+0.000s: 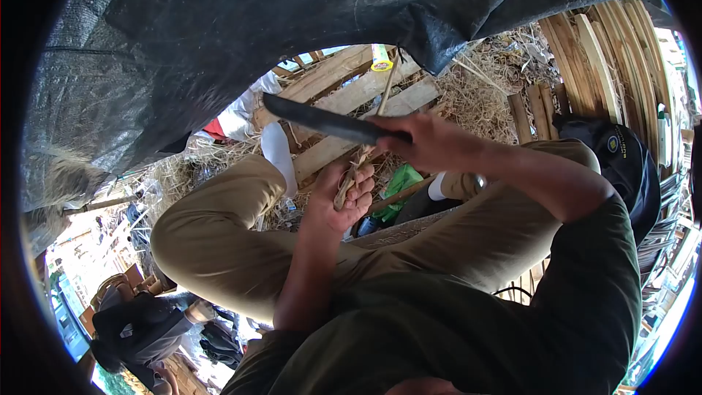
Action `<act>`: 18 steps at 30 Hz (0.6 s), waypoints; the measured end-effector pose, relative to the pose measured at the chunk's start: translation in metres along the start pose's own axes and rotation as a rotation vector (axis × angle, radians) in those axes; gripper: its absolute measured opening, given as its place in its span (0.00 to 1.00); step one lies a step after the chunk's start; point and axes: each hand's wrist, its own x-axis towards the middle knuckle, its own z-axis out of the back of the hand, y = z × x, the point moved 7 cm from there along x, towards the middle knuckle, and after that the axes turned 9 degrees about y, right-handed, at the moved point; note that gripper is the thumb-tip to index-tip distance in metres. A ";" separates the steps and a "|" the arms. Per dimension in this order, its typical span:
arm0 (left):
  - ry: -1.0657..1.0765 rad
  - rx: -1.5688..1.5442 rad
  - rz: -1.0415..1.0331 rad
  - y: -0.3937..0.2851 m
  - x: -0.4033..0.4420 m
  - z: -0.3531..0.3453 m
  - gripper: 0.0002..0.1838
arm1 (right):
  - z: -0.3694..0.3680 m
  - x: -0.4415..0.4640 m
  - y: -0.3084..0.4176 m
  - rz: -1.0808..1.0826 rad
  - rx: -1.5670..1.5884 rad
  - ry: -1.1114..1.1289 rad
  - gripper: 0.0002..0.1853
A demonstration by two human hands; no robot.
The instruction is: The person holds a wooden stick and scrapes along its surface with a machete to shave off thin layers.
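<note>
My right hand (428,140) is closed around the handle of a machete (322,118). Its dark blade points to the left and crosses over a thin wooden stick (386,93). My left hand (338,194) has its fingers wrapped round the near end of that stick, which looks rough and split there. From the left hand the stick runs up and away, past the blade, towards the slats. Whether the blade's edge touches the stick cannot be made out.
A black tarp (241,22) hangs across the top. Wooden slats (351,95) lie on straw-like shavings (472,91) ahead. Stacked planks (585,66) and a black backpack (621,161) are at the right. Another person (139,329) is at lower left.
</note>
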 end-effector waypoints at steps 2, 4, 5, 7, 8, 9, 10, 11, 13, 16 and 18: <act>0.026 -0.007 -0.033 -0.001 0.001 -0.006 0.24 | 0.017 0.003 -0.009 -0.175 -0.087 0.062 0.21; 0.054 0.011 -0.033 -0.003 0.004 -0.003 0.24 | 0.010 -0.002 -0.001 -0.218 -0.087 0.057 0.20; 0.026 0.032 -0.037 -0.004 0.005 0.000 0.23 | 0.002 -0.006 0.002 -0.242 -0.086 0.059 0.20; -0.018 0.045 -0.037 0.000 0.001 0.007 0.22 | -0.013 -0.010 0.013 -0.004 0.020 -0.024 0.20; -0.025 0.042 -0.036 0.001 0.000 0.008 0.21 | -0.011 -0.009 0.010 0.015 0.004 -0.012 0.20; 0.000 0.021 -0.038 0.001 0.001 0.004 0.20 | -0.007 -0.007 0.010 0.034 -0.014 -0.003 0.20; 0.027 0.001 -0.039 0.002 0.001 0.000 0.19 | 0.002 -0.004 0.009 -0.083 0.038 0.070 0.21; 0.049 0.006 -0.050 0.001 0.001 -0.006 0.18 | 0.008 -0.003 0.004 -0.137 0.009 0.055 0.21; 0.095 0.012 -0.076 -0.002 0.001 -0.016 0.15 | 0.018 -0.004 -0.006 -0.244 -0.052 0.027 0.21; 0.149 0.038 -0.028 -0.001 0.006 0.002 0.15 | -0.007 -0.011 0.014 -0.018 -0.065 -0.052 0.22; 0.165 0.032 -0.033 0.002 0.003 -0.001 0.15 | -0.003 -0.014 0.027 0.009 -0.017 -0.018 0.22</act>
